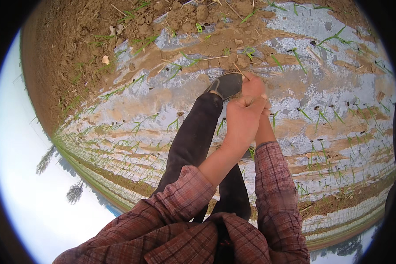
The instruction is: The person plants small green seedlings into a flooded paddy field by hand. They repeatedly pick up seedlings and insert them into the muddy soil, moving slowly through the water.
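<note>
My left hand (pixel 245 120) is curled, thumb against the bent fingers; whether something lies inside it is hidden. Just beyond and touching it, my right hand (pixel 253 87) is closed too, its fingertips at the lower end of a thin tan stick or stalk (pixel 238 68). Both hands are above grey plastic mulch film (pixel 293 89), beside the toe of a dark shoe (pixel 230 85). Green seedlings with narrow leaves (pixel 304 114) stand in small holes in the film, one of them (pixel 221 126) close to my left hand.
Brown soil clods (pixel 145 29) and a pale stone (pixel 105 59) lie beyond the film, and soil covers parts of it. My dark-trousered leg (pixel 193 132) stands over the rows. Another shoe (pixel 248 152) is partly hidden behind my forearms. Further planted rows (pixel 118 178) curve away towards trees.
</note>
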Available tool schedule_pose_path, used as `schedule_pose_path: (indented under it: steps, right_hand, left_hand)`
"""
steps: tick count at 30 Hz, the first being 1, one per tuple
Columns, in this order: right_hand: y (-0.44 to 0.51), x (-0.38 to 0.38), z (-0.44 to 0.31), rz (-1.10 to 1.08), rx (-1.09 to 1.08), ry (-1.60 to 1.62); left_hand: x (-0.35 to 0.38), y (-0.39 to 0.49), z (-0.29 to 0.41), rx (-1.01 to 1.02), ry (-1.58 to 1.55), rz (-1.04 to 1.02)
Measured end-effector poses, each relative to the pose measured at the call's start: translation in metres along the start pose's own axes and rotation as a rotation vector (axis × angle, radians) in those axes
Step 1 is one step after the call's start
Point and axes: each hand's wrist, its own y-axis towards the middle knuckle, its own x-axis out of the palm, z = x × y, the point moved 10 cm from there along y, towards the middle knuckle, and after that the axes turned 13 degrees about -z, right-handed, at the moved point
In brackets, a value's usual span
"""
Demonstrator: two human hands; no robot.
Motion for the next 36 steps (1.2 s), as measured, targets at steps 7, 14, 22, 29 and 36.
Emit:
schedule_pose_path:
  steps: [7,14,22,29,36]
  right_hand:
    - [0.101,0.019,-0.101,0.065,-0.105,-0.161]
    - [0.161,0.042,-0.127,-0.041,-0.049,-0.288]
    - [0.192,0.087,-0.089,-0.195,-0.075,0.563]
    - [0.171,0.083,-0.116,-0.151,-0.118,-0.035]
    - [0.139,0.052,-0.146,-0.017,-0.308,-0.618]
  left_hand:
    - [-0.025,0.005,0.047,0.155,-0.239,0.121]
    - [-0.053,0.016,0.083,0.208,-0.35,0.224]
    - [-0.051,0.025,0.091,0.137,-0.406,0.202]
    - [-0.042,0.026,0.087,0.095,-0.254,0.155]
    - [-0.03,0.025,0.08,0.004,-0.101,0.141]
